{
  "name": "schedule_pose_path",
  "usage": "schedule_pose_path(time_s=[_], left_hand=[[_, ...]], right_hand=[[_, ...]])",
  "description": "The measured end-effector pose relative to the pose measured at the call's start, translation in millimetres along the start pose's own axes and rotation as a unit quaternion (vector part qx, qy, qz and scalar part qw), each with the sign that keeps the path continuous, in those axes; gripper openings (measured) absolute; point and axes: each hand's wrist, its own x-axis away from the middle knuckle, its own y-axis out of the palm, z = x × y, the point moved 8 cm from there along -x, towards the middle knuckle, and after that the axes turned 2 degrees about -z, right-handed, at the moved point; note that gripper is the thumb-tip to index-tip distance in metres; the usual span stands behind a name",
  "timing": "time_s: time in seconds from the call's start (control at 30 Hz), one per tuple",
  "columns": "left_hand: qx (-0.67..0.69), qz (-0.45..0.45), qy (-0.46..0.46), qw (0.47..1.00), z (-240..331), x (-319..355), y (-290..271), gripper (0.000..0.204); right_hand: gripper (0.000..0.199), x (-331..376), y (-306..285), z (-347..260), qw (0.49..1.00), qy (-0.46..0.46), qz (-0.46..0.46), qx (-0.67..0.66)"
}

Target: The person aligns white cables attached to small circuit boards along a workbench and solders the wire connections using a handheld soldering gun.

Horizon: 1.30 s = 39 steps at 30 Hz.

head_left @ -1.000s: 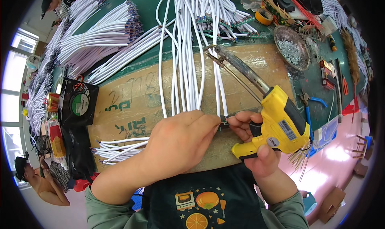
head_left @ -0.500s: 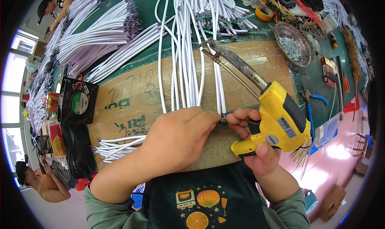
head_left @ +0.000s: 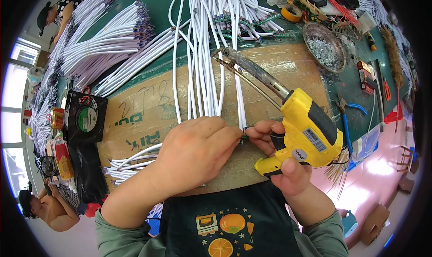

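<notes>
Likely a positioning step: left hand [head_left: 198,144] pinches white cables [head_left: 239,99] near their lower ends, over cardboard [head_left: 153,99]; right hand [head_left: 290,178] wraps yellow soldering gun [head_left: 310,126]. Next move calls for steady alignment.

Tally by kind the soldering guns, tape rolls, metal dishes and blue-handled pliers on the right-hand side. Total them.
Yellow soldering gun, held in the right hand: 1
Tape roll: 1
Metal dish: 1
Blue-handled pliers: 1
Total: 4
</notes>
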Motion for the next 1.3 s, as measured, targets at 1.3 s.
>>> schedule_pose_path(time_s=[1.3], left_hand=[[-0.069, 0.023, 0.06, 0.996, 16.3, -5.3, -3.3, 0.019]], right_hand=[[0.055, 129.1, -43.7, 0.8, 0.986, 0.122, 0.104, 0.035]])
